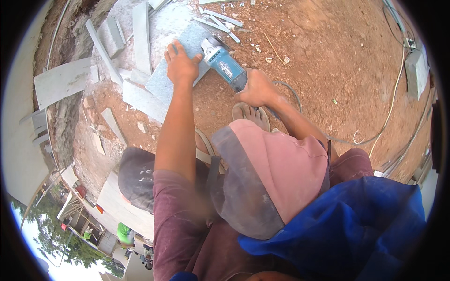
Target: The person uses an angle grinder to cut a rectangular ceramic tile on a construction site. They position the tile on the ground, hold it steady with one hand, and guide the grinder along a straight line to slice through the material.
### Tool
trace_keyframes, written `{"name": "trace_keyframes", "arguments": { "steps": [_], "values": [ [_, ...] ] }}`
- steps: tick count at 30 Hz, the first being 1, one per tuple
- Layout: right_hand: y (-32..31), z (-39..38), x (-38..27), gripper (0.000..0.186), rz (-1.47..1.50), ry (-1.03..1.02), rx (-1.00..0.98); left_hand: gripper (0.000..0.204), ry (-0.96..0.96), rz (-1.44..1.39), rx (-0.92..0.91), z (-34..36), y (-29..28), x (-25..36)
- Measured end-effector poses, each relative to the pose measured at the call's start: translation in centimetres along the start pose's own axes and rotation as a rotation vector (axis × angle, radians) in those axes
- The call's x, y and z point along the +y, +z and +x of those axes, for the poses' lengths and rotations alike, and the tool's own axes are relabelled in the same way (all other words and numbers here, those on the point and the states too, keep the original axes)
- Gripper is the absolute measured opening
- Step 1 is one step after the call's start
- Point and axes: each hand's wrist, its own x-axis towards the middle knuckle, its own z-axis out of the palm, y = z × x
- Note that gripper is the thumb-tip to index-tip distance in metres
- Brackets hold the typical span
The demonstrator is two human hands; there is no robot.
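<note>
My right hand (256, 88) is wrapped round the rear of a teal angle grinder (226, 68). The grinder's metal head and guard lie at the right edge of a pale blue-grey stone slab (194, 38); the disc itself is mostly hidden. On that slab my left hand (182, 66) rests with its fingers spread, pressing from above. Beneath the slab's near end lies another light slab (146, 102). From the grinder's rear a dark cord (294, 93) curves away to the right.
Cut slab strips (141, 37) lie scattered at the upper left, beside a loose flat piece (63, 82). My sandalled foot (251, 114) stands close below the grinder. Cables (398, 93) run along the right, near a grey block (416, 74). Another person (124, 234) is at the lower left.
</note>
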Motion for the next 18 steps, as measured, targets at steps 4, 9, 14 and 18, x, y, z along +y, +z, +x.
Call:
{"name": "trace_keyframes", "arguments": {
  "steps": [4, 9, 14, 18],
  "values": [
    [0.0, 1.1, -0.9, 0.039, -0.042, -0.023, 0.035, 0.095, 0.003, 0.019, -0.005, -0.1, -0.2, 0.0],
    [-1.0, 2.6, -3.3, 0.037, -0.049, -0.021, -0.051, 0.093, 0.004, 0.030, 0.011, -0.2, -0.1, -0.2],
    [-0.9, 4.4, -4.6, 0.037, -0.050, -0.031, -0.034, 0.093, 0.005, 0.014, 0.014, -0.2, -0.1, -0.2],
    [-0.7, 5.8, -5.1, 0.039, -0.046, -0.044, -0.011, 0.094, 0.017, -0.004, 0.017, -0.2, -0.1, 0.1]
  ]
}}
